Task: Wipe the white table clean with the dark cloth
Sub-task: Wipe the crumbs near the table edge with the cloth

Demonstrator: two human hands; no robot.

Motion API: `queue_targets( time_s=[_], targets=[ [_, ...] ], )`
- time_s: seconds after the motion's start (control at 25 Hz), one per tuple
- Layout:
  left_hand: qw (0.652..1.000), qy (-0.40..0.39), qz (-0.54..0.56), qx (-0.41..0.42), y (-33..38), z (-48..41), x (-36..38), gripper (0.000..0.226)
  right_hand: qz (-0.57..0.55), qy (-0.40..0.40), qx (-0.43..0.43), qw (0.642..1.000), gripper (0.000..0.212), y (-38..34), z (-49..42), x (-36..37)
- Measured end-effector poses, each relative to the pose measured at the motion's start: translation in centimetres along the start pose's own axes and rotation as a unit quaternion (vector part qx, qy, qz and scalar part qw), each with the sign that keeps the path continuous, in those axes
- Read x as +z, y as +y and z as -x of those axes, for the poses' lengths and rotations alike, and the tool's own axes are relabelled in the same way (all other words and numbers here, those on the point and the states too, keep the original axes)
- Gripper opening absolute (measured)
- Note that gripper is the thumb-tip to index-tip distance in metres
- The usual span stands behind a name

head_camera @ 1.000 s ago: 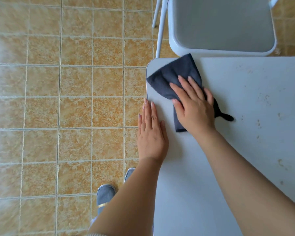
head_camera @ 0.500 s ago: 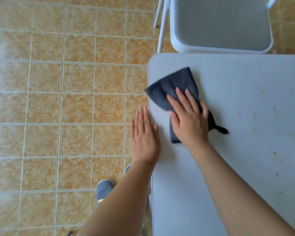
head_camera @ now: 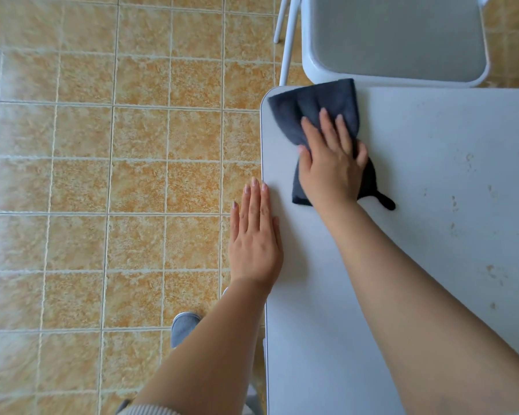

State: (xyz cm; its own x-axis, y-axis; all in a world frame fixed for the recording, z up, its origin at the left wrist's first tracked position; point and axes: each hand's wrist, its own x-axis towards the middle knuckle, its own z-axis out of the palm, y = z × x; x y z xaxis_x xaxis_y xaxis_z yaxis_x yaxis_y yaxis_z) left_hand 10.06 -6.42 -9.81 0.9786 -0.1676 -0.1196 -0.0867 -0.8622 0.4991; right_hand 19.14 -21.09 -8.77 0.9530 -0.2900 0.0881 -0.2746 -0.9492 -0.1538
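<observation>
The white table [head_camera: 432, 151] fills the right side of the head view, with brown specks scattered over its right half. A dark grey cloth [head_camera: 309, 110] lies crumpled at the table's far left corner, its top edge reaching the far rim. My right hand [head_camera: 331, 163] presses flat on the cloth's near half, fingers spread over it, thumb curled at its right side. My left hand [head_camera: 255, 235] rests flat on the table's left edge, fingers straight and together, holding nothing.
A white metal chair [head_camera: 396, 34] with a grey seat stands just beyond the table's far edge. Orange tiled floor [head_camera: 102, 175] lies to the left. My grey slipper [head_camera: 183, 326] shows below the left arm.
My right hand has pushed the cloth away from me, up to the far left corner. My left hand has stayed at the table's left edge.
</observation>
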Motion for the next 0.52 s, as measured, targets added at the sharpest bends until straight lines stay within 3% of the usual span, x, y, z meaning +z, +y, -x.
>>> queue_targets(
  time_s=[0.12, 0.2, 0.4, 0.52],
  targets=[
    [1.000, -0.004, -0.009, 0.007, -0.2, -0.1, 0.1, 0.053, 0.024, 0.014, -0.087, 0.996, 0.041, 1.3, 3.9, -0.6],
    [1.000, -0.004, -0.008, 0.006, -0.2, -0.1, 0.1, 0.053, 0.039, 0.025, -0.089, 0.995, 0.040, 4.0, 5.5, -1.4],
    [1.000, 0.005, 0.002, 0.006, -0.1, -0.3, 0.3, 0.052, 0.024, -0.008, 0.075, 0.997, 0.046, 4.1, -1.1, -1.3],
    [1.000, 0.002, 0.000, 0.003, -0.2, -0.3, 0.3, 0.053, 0.005, -0.030, 0.074, 0.997, 0.046, 0.3, -4.7, -0.1]
  ],
)
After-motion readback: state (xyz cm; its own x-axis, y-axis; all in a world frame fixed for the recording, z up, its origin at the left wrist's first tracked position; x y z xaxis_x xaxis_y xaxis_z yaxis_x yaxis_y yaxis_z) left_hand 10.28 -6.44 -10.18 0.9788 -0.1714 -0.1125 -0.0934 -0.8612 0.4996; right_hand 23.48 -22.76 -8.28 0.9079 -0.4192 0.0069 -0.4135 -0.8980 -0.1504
